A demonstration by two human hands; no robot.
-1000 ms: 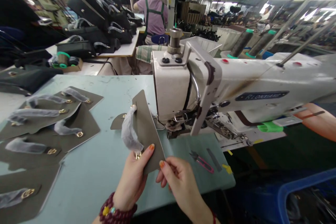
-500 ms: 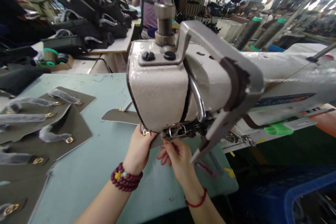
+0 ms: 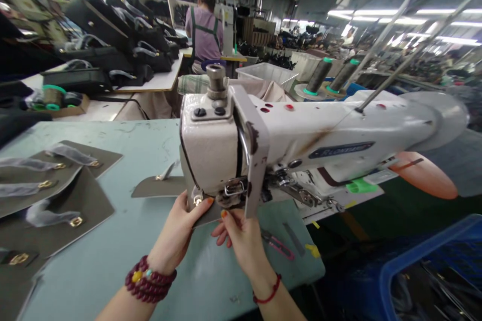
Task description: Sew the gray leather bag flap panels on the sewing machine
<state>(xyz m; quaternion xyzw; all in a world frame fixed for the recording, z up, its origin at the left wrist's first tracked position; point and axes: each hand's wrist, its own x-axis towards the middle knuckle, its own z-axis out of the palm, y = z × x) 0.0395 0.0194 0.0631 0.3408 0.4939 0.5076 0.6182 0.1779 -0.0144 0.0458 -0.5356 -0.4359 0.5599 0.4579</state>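
A white sewing machine [image 3: 211, 140] stands over the pale green table, and a grey-brown leather piece [image 3: 158, 187] with a metal buckle and a film-wrapped strap lies partly under its head. My left hand [image 3: 178, 228] grips the near edge of that piece, thumb on top beside the buckle. Just below the needle area, my right hand [image 3: 241, 238] is at the piece's right end, thumb and index finger together and the other fingers curled beneath. What its fingertips pinch, if anything, is too small to make out.
More leather pieces [image 3: 86, 200] with wrapped straps lie at the left. Pink-handled snips [image 3: 278, 246] and a grey strip [image 3: 293, 238] rest right of my right hand. A blue crate [image 3: 387, 281] stands at the lower right. A person [image 3: 205, 30] in purple sits ahead.
The view has shifted back and to the right, showing more of the machine. My left thumb now lies flat on the leather beside the buckle. My right hand stays close to the needle area.
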